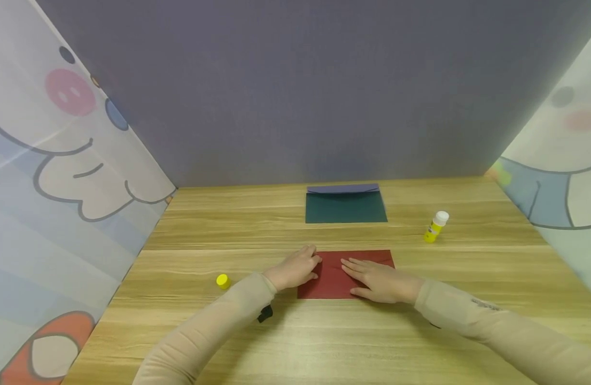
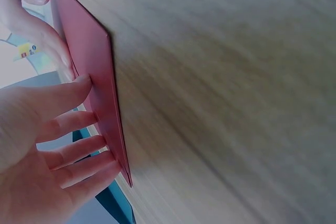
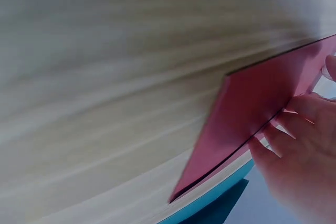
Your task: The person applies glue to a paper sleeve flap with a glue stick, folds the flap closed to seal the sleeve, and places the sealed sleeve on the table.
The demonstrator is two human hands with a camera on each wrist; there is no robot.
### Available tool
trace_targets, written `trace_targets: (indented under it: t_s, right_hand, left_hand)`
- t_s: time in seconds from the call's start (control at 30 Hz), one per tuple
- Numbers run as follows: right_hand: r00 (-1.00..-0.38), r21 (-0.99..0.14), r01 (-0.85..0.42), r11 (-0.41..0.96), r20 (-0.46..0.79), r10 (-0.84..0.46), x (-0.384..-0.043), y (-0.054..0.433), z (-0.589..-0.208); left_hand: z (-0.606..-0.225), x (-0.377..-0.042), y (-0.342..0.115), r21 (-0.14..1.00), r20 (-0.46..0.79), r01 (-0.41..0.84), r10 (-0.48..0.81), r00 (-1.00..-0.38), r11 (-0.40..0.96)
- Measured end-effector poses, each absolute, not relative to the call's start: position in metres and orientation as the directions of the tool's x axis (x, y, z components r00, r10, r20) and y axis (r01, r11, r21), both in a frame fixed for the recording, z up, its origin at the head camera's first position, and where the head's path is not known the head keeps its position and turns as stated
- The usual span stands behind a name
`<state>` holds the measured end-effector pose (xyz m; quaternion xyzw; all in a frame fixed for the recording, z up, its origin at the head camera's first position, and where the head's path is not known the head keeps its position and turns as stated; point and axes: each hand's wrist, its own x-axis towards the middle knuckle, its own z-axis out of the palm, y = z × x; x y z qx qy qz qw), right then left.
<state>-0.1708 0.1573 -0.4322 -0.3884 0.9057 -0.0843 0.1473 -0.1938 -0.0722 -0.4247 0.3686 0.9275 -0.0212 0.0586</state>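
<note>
A red paper envelope (image 1: 331, 280) lies flat on the wooden table in front of me. My left hand (image 1: 295, 269) rests on its left end, and the left wrist view shows that hand's fingertips (image 2: 100, 142) touching the red paper. Across the right part of the envelope my right hand (image 1: 379, 280) lies with its fingers extended and spread, covering some of the flap's edge. The right wrist view has the right hand's fingertips along the flap edge of the red envelope (image 3: 257, 108).
Behind the red envelope lies a dark teal envelope (image 1: 345, 208) with a purple strip along its far edge. A yellow glue stick (image 1: 435, 228) with a white end stands at the right. Left of my left hand is a small yellow cap (image 1: 223, 282). A grey panel (image 1: 324, 96) borders the table's back.
</note>
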Motion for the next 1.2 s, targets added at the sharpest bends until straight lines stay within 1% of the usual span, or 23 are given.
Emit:
trace_targets:
  t_s: [0.23, 0.33, 0.47, 0.57, 0.93, 1.2]
  right_hand:
    - [-0.667, -0.294, -0.672, 0.68, -0.158, -0.728, -0.169, 0.175, -0.435]
    - [-0.676, -0.283, -0.672, 0.684, -0.142, -0.723, -0.169, 0.182, -0.437]
    - [-0.675, -0.251, -0.691, 0.678, -0.114, -0.729, -0.17, 0.188, -0.438]
    - [-0.669, -0.247, -0.699, 0.671, -0.104, -0.736, -0.17, 0.189, -0.438]
    - [-0.67, -0.214, -0.697, 0.684, -0.146, -0.728, -0.168, 0.183, -0.434]
    - [-0.638, -0.19, -0.729, 0.658, -0.158, -0.753, -0.171, 0.163, -0.433]
  left_hand:
    - [-0.425, -0.194, -0.074, 0.019, -0.118, 0.694, 0.691, -0.713, 0.72]
    - [-0.425, -0.194, -0.074, 0.03, -0.131, 0.684, 0.681, -0.72, 0.729]
    - [-0.425, -0.193, -0.074, 0.045, -0.15, 0.668, 0.666, -0.73, 0.742]
    - [-0.425, -0.193, -0.073, 0.042, -0.153, 0.668, 0.666, -0.731, 0.743]
    - [-0.423, -0.194, -0.073, 0.023, -0.146, 0.679, 0.674, -0.724, 0.734]
    - [-0.424, -0.194, -0.073, -0.01, -0.125, 0.694, 0.688, -0.715, 0.72]
